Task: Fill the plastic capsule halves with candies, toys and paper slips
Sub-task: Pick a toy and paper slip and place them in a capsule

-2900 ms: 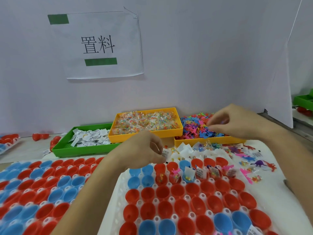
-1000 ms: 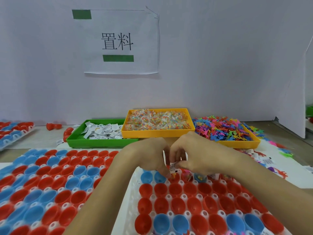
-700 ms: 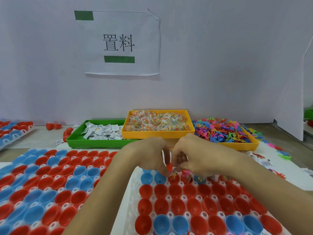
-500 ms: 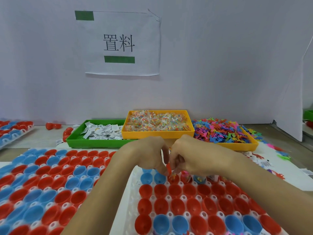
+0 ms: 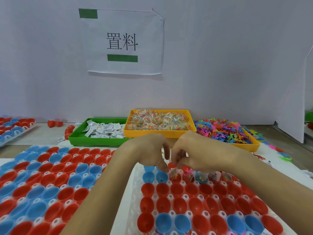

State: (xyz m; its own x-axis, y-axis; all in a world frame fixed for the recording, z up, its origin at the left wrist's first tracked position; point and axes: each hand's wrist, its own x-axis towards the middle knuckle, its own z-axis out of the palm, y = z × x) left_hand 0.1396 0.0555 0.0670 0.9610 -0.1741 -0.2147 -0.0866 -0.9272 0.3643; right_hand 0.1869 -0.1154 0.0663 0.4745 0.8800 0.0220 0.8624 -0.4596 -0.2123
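Pinching a paper slip, the right hand lowers it into a red capsule half; left hand curled, grasp unclear.

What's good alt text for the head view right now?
Two bare hands meet over the far row of a white tray of red and blue capsule halves, the right hand pinching a paper slip above a red half, the left hand beside it. Behind sit a green tray of slips, a yellow tray of candy packets and a pile of toys.
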